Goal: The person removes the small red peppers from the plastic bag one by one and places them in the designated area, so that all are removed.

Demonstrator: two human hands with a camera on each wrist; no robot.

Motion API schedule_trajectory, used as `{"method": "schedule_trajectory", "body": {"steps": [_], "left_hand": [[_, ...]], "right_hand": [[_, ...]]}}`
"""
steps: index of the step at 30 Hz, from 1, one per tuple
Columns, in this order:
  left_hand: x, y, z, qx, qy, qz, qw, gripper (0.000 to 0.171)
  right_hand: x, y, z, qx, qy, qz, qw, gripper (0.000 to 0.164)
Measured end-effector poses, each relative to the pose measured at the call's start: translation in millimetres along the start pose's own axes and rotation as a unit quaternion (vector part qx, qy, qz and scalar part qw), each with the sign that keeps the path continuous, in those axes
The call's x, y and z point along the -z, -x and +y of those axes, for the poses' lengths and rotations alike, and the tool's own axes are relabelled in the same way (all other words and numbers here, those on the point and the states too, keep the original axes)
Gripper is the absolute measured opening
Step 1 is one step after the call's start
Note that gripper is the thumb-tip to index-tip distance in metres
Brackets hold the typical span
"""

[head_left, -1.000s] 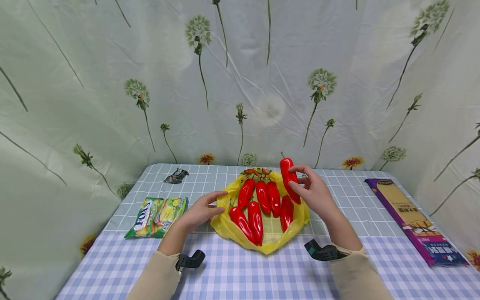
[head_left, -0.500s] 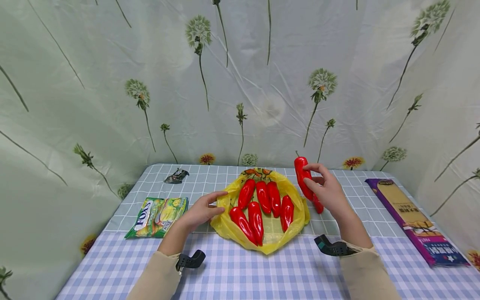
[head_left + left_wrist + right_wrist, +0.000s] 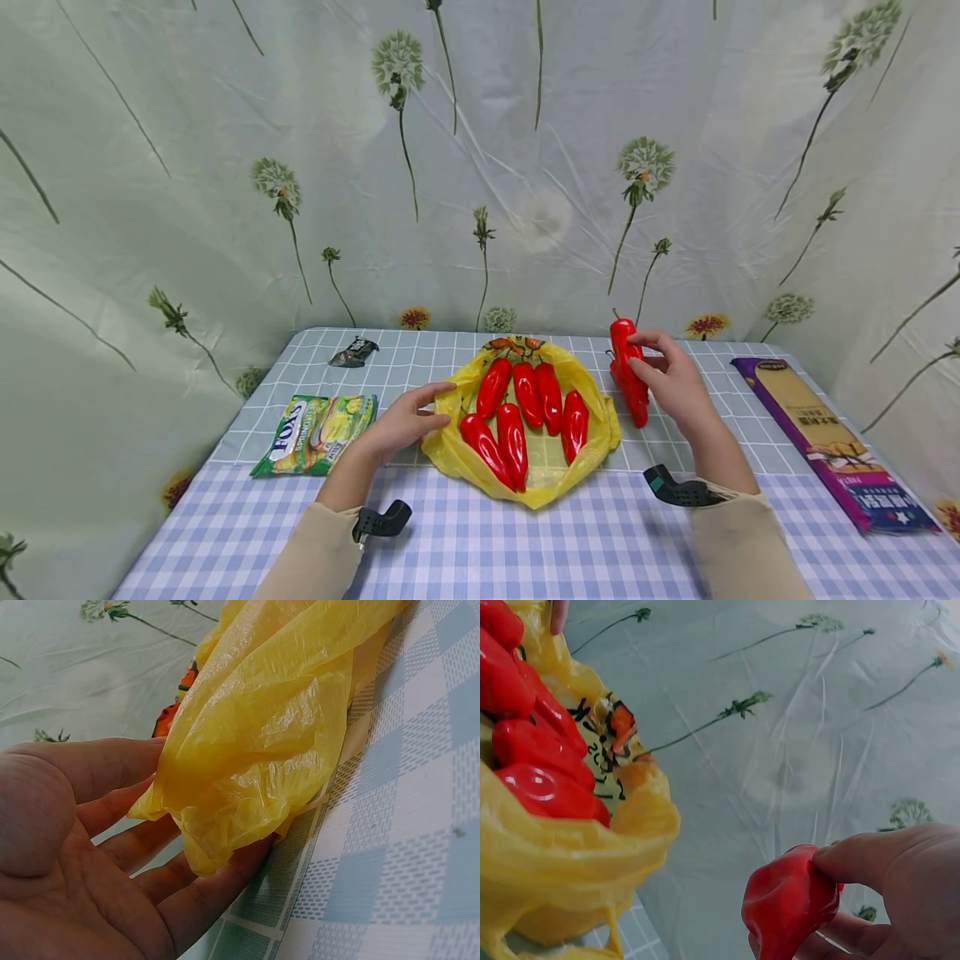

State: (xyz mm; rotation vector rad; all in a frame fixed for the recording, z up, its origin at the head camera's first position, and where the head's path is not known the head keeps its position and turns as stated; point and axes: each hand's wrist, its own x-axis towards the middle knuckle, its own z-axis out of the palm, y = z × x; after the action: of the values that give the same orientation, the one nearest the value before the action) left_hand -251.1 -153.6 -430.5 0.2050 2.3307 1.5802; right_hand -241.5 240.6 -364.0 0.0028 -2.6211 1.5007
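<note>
Right hand (image 3: 672,379) is pinching a long red pepper (image 3: 623,334) right of the yellow plastic bag (image 3: 536,497), crowding a second pepper (image 3: 637,409); I'm guessing stacking risks rolling. Left hand (image 3: 396,427) is resting spread at the bag's left rim; tugging could spill it.

peppers (image 3: 512,447): glossy, smooth | bag (image 3: 262,742): thin, crinkled, shiny plastic | sleeves (image 3: 311,557): matt cloth | backdrop (image 3: 337,125): creased, faintly shiny sheet

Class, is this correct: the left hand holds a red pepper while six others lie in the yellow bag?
Not the left hand: the head view shows the right hand holding the red pepper; six others lie in the yellow bag.
</note>
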Motion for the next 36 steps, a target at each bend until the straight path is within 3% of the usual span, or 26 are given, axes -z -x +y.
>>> {"method": "schedule_trajectory", "body": {"steps": [36], "left_hand": [[-1.5,2.6,2.9,0.005,0.003,0.006,1.0000,0.051]], "right_hand": [[8,-17,68,-0.123,-0.018,0.039,0.992,0.049]]}}
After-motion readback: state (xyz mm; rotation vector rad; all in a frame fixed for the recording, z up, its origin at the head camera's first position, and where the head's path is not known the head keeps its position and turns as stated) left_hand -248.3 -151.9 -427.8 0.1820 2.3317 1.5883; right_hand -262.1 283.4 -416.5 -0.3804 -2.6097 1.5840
